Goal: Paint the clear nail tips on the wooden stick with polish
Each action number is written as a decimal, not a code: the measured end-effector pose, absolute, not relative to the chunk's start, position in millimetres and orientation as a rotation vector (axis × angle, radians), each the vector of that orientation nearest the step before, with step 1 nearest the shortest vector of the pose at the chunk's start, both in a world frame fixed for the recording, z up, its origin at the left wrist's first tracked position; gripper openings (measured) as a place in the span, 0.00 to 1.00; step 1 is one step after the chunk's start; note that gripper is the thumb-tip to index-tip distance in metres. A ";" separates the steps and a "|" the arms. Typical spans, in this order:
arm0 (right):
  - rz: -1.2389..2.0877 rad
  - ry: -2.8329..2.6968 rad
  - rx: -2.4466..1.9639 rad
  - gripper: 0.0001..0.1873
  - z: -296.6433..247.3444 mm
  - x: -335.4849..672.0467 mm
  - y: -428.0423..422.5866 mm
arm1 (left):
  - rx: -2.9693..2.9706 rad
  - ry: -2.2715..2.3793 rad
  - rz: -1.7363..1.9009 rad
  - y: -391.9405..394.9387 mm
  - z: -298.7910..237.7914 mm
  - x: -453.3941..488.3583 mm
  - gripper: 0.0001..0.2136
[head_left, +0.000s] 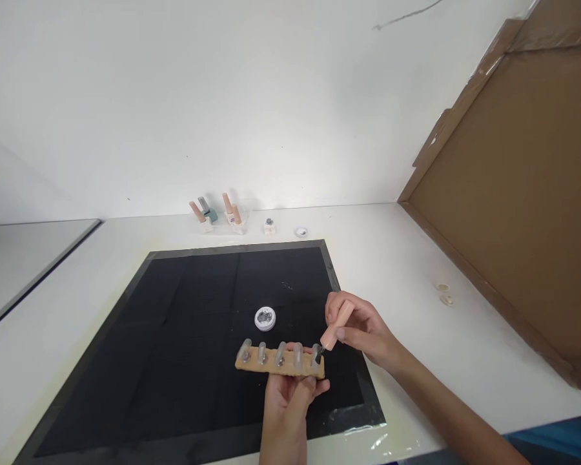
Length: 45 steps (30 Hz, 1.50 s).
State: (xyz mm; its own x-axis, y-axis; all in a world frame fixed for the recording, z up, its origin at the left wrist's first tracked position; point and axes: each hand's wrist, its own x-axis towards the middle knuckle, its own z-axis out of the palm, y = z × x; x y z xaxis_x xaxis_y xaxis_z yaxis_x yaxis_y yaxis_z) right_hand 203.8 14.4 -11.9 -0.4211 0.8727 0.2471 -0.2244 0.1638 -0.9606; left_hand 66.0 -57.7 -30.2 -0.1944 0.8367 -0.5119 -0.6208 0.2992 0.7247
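My left hand (288, 394) is closed on a tan holder strip (279, 363) that carries several clear false nail tips in a row, held above the black mat (188, 336). My right hand (361, 329) pinches a peach-coloured brush cap (336, 325). Its dark brush tip touches the rightmost nail tip (315, 356). A small round white jar (265, 318), open with silvery contents, sits on the mat just behind the strip.
Along the wall stand peach-capped polish bottles (232, 213), a teal bottle (208, 213), a small jar (270, 225) and a white lid (301, 232). A cardboard sheet (518, 194) leans at the right. Two small pale pieces (445, 294) lie on the white table (407, 258).
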 end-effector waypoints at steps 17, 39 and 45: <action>1.381 -1.487 -0.669 0.08 -12.0 207.0 17.8 | 0.216 1.225 1.325 -64.3 -28.4 67.2 0.22; 1.488 -1.335 -0.634 0.09 -14.6 208.0 16.9 | 0.189 1.193 1.344 -63.9 -23.5 67.5 0.23; 1.565 -1.407 -0.542 0.07 -16.3 208.9 17.5 | 0.189 1.211 1.352 -62.7 -22.6 68.7 0.22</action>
State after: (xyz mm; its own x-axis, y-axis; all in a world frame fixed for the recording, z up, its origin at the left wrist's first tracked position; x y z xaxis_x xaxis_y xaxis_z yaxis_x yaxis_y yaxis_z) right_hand 208.9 17.5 -16.3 -0.4692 0.8464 0.2518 -0.3400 0.0900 -0.9361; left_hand 68.7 -62.7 -22.6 -0.2379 0.8034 -0.5459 -0.6311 0.2994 0.7156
